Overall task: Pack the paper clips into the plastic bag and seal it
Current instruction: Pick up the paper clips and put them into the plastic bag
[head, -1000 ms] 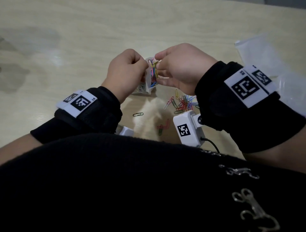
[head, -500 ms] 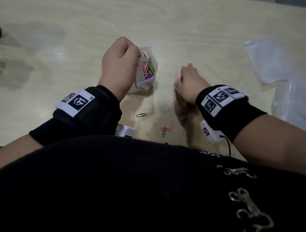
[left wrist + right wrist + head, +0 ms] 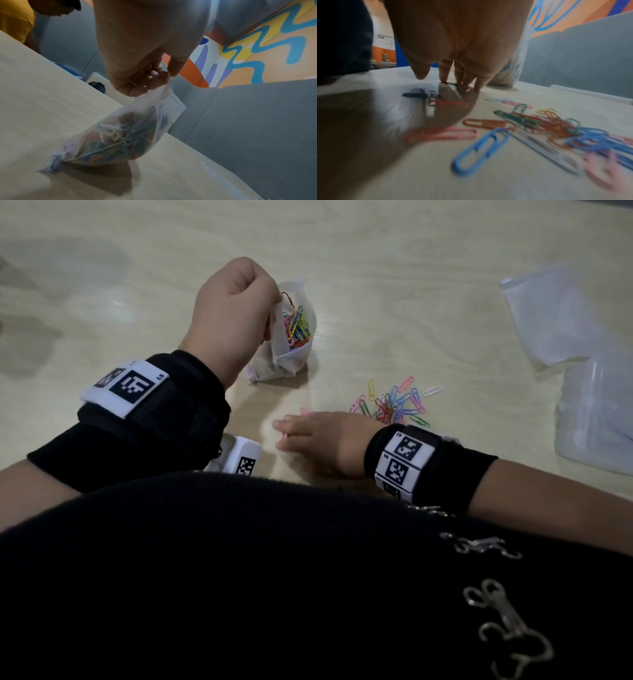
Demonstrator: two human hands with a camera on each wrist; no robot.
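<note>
Bag rim pinched, clips pressed

The bag (image 3: 294,337) was pinched by the left hand (image 3: 233,313); beside it, loose clips (image 3: 394,405) were pressed under the right hand's (image 3: 325,440) straight fingers (image 3: 444,73).

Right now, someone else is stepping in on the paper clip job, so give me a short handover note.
Left hand: pinches the rim of the plastic bag, holding it open, its bottom on the wooden table.
Right hand: fingers extended, tips pressing on loose clips near the table's front edge.
Done: many coloured paper clips already in the bag.
Left: the pile of loose paper clips right of the bag, plus those under the right hand; then seal the bag.
</note>
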